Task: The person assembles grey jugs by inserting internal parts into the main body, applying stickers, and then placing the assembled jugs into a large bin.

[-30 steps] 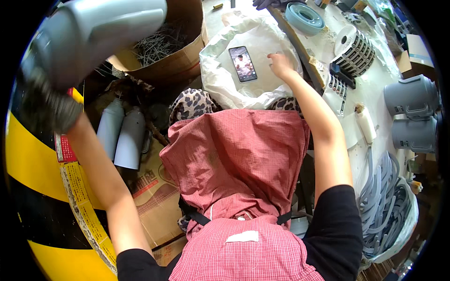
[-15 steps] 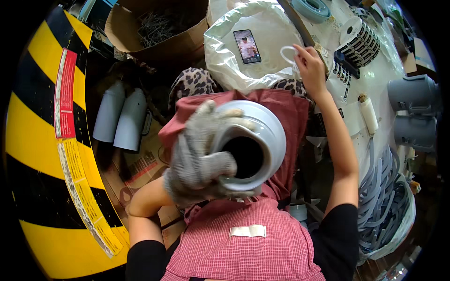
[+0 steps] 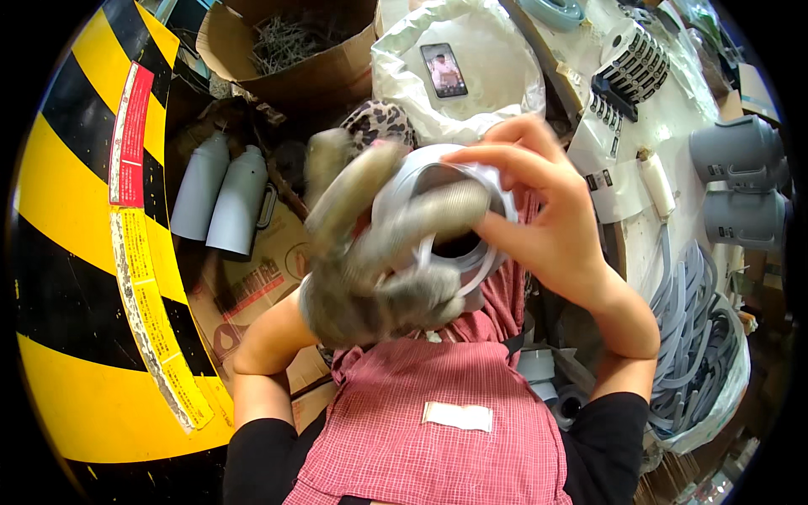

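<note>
- 1 grey vessel [image 3: 404, 189], mouth facing my remote view, is over the pink apron [image 3: 379, 404].
- Gloved left hand [image 3: 366, 278] clasps it; right hand [image 3: 555, 223] bends at its rim, grip unclear.
- I judge it stiff, possibly slippery; best held around its shoulder.

Head view on my feed | left hand [image 3: 366, 273]: gloved, blurred, across the mouth of a grey container [image 3: 423, 171] | right hand [image 3: 551, 223]: bare, fingers at its rim; I can't make out either grip | beyond: phone [image 3: 443, 71] on white plastic [image 3: 402, 88] | left: two grey bottles [image 3: 239, 206] | right: grey strips [image 3: 694, 341], bagged
</note>
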The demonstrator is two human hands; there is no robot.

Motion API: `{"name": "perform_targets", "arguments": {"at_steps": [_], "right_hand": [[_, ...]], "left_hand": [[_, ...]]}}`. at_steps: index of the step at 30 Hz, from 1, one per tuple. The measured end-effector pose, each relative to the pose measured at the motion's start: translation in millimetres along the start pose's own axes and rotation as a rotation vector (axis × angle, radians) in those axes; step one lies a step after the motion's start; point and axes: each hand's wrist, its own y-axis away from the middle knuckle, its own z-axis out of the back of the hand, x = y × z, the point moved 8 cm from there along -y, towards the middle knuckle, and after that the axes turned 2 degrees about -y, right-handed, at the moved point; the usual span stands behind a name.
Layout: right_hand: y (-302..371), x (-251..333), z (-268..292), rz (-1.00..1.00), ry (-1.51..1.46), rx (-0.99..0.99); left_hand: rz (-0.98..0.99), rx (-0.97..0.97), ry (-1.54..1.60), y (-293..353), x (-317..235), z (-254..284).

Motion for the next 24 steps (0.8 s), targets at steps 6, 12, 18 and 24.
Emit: {"name": "perform_targets", "arguments": {"at_steps": [6, 12, 18, 24], "right_hand": [[18, -18, -11, -0.047, -0.126, 0.022], [9, -20, -14, -0.263, -0.145, 0.019], [3, -36, -16, -0.375, -0.124, 0.132], [5, -31, -17, -0.266, -0.038, 0.145]], "left_hand": [[0.101, -0.145, 0.022, 0, 13, -18], [0.167, -0.033, -0.116, 13, 9, -29], [0.274, -0.044, -0.228, 9, 19, -42], [0.307, -0.037, -0.213, 8, 21, -45]]}}
